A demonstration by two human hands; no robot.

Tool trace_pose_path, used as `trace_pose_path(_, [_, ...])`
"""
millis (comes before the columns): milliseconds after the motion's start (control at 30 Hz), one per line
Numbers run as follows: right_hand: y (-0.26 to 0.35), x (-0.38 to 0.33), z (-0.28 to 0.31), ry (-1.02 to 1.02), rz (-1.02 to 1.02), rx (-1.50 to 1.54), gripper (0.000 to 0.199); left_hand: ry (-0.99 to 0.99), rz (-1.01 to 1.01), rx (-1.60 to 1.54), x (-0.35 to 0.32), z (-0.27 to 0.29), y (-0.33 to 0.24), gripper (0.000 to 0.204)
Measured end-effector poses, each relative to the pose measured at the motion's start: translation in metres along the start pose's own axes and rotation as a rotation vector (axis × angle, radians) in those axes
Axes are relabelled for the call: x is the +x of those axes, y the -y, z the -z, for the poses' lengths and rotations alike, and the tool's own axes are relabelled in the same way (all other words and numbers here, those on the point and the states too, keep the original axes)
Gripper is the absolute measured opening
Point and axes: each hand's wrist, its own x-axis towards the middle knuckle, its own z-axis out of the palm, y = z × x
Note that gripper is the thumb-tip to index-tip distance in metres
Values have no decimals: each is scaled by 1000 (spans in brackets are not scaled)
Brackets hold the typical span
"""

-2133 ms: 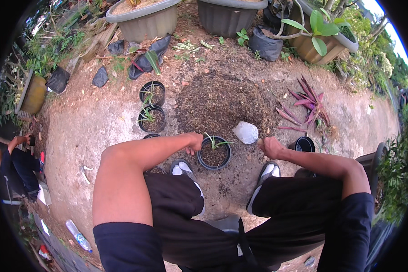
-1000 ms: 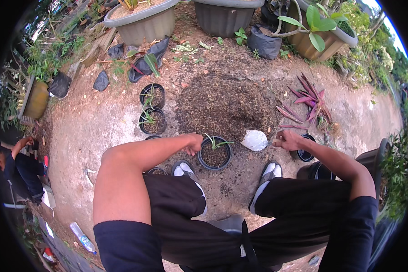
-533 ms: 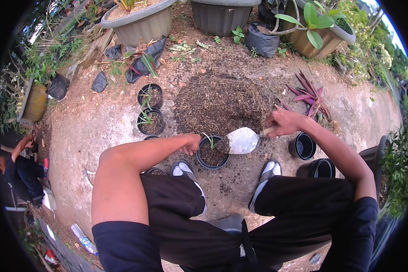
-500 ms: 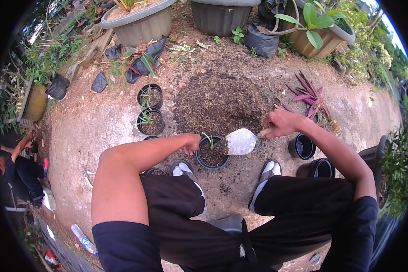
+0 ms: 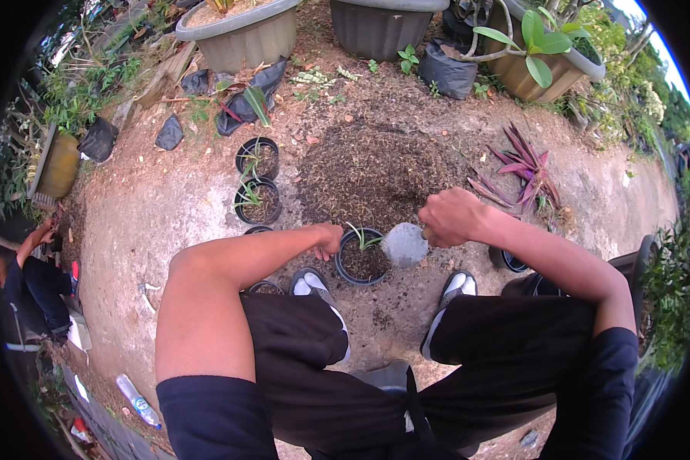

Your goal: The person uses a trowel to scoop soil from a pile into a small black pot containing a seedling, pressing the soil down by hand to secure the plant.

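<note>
The person squats on bare earth; between the white shoes stands a small black pot (image 5: 362, 261) with dark soil and a thin green seedling (image 5: 358, 236); the left hand (image 5: 328, 239) rests at the pot's left rim, its fingers curled together, touching the edge; the right hand (image 5: 451, 217) is closed around the handle of a grey trowel (image 5: 404, 244), whose blade hangs over the pot's right rim; behind the pot lies a dark soil heap (image 5: 376, 172); two more black pots (image 5: 257, 182) with seedlings stand to the left.

I note: black plastic pot (image 5: 362, 259) with dark brown soil; grey trowel blade (image 5: 404, 244); purple-red leaves (image 5: 523, 165); my black trousers (image 5: 483, 353), white shoes (image 5: 311, 285).
</note>
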Motion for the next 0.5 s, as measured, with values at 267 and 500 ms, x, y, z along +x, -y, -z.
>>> trace_pose_path(267, [17,10,1,-18,7,-63,19,-18,-20,-7,-5,0,1,20])
trace_pose_path(500, [27,10,15,69,-19,-1,25,3,-4,12,1,-1,2,21])
